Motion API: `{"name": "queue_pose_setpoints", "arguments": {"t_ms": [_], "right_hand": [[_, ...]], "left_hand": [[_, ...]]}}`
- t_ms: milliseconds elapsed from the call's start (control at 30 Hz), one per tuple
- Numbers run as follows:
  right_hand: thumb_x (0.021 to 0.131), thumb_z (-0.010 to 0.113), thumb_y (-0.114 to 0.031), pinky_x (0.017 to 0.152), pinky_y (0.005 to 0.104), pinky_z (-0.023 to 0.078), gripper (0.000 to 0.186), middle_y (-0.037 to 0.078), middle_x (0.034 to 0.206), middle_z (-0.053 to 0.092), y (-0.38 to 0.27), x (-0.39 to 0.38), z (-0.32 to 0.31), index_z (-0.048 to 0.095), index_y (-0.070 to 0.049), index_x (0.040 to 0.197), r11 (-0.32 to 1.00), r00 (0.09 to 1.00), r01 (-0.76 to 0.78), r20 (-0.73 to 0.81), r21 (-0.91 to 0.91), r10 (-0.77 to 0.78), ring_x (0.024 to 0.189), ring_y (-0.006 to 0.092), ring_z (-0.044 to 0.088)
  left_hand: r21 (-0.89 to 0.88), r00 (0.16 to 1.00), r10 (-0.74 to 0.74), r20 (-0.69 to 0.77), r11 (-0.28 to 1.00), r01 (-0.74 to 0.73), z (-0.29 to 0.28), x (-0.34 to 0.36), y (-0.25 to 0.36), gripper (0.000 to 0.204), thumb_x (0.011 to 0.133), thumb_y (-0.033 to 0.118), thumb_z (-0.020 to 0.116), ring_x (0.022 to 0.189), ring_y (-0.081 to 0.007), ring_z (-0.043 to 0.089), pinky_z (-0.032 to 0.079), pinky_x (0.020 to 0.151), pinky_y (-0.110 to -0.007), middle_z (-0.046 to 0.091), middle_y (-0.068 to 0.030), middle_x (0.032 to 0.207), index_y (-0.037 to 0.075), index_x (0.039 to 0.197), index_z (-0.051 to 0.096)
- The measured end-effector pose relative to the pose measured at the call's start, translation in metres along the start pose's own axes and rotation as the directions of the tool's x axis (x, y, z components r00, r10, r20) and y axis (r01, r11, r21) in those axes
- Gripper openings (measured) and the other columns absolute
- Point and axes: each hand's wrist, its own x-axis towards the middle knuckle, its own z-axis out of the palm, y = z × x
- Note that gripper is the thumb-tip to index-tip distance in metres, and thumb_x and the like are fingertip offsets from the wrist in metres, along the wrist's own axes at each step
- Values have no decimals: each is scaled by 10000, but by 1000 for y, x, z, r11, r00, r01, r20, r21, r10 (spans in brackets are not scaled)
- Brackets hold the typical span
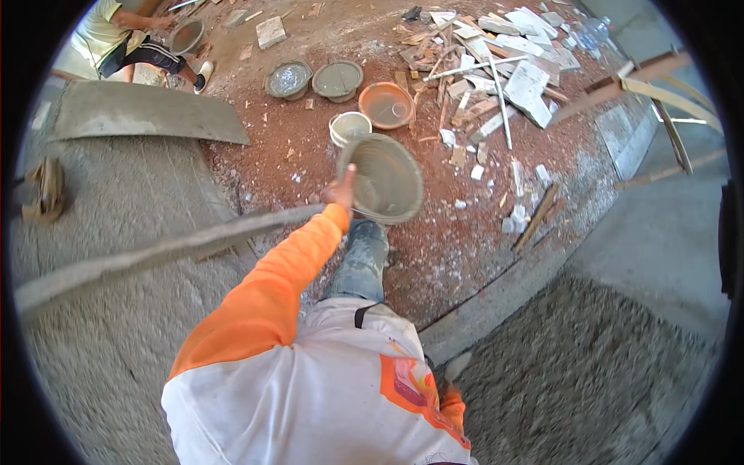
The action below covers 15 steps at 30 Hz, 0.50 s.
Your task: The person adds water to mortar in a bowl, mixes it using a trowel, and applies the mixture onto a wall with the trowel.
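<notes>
My left hand [341,191] grips the rim of a round, cement-smeared basin [381,178], thumb over the edge. The basin is tilted, and I see its grey-coated inside, slightly blurred. Low by my right side, my right hand [448,386] is partly hidden by my shirt. From it sticks out a small pale-grey blade, which looks like a trowel [459,364]. Just past the basin stands a white bucket [350,125] with grey stuff in it. Beside that is an orange basin [386,106].
Two grey basins [338,80] stand farther off. Broken boards and tiles [496,66] are heaped at the far right. Rough wet mortar [589,364] lies at right. A long straightedge [163,252] crosses the left. At the far left, another person [116,43] holds a basin [186,36].
</notes>
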Motion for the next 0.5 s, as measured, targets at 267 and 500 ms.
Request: {"name": "queue_pose_setpoints", "arguments": {"t_ms": [267,500], "right_hand": [[788,615,-336,516,339,458,392,66,688,599,-254,-49,64,618,-21,1022,1000,972,22,-235,22,-16,586,195,564],[773,670,-297,416,279,409,293,25,585,530,-511,-109,197,566,-31,839,935,948,318,66,-159,-311,463,133,500]], "left_hand": [[658,954,-229,193,751,47,255,198,-73,937,633,649,645,979,-305,571,441,848,-380,552,-248,1117,-132,1128,490],[498,971,84,224,847,-188,302,359,-77,845,621,440,761,1108,-353,476,391,901,-377,491,-263,1177,-69,1197,411]]}}
